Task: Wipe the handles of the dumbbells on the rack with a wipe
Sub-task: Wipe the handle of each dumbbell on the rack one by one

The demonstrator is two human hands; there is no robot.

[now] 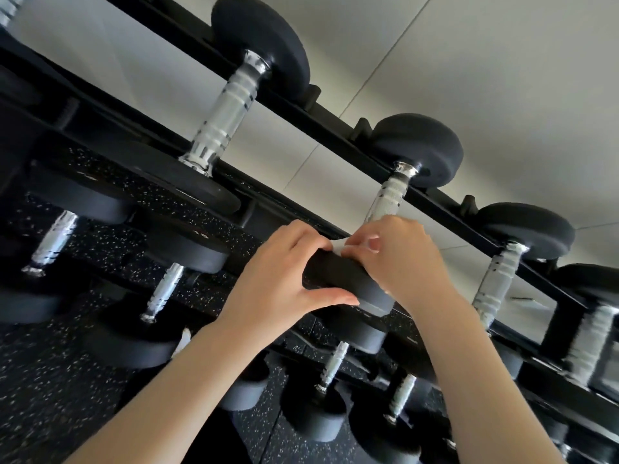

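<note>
A black rack [445, 202] holds several dumbbells with black round heads and chrome handles. Both my hands are at the middle dumbbell of the top row, whose handle [388, 195] shows above my fingers. My left hand [284, 276] grips the near black head [341, 279] of that dumbbell, thumb under it. My right hand [398, 259] pinches a white wipe [338, 246] against the lower end of the handle; only a small corner of the wipe shows between my hands. Neighbouring top-row handles stand at the left [227, 112] and right [499, 283].
Lower tiers hold several more dumbbells [164, 289], close under my forearms. A black speckled rubber floor [50, 380] lies below. A white tiled wall [469, 61] is behind the rack. A small white scrap [182, 343] shows near my left forearm.
</note>
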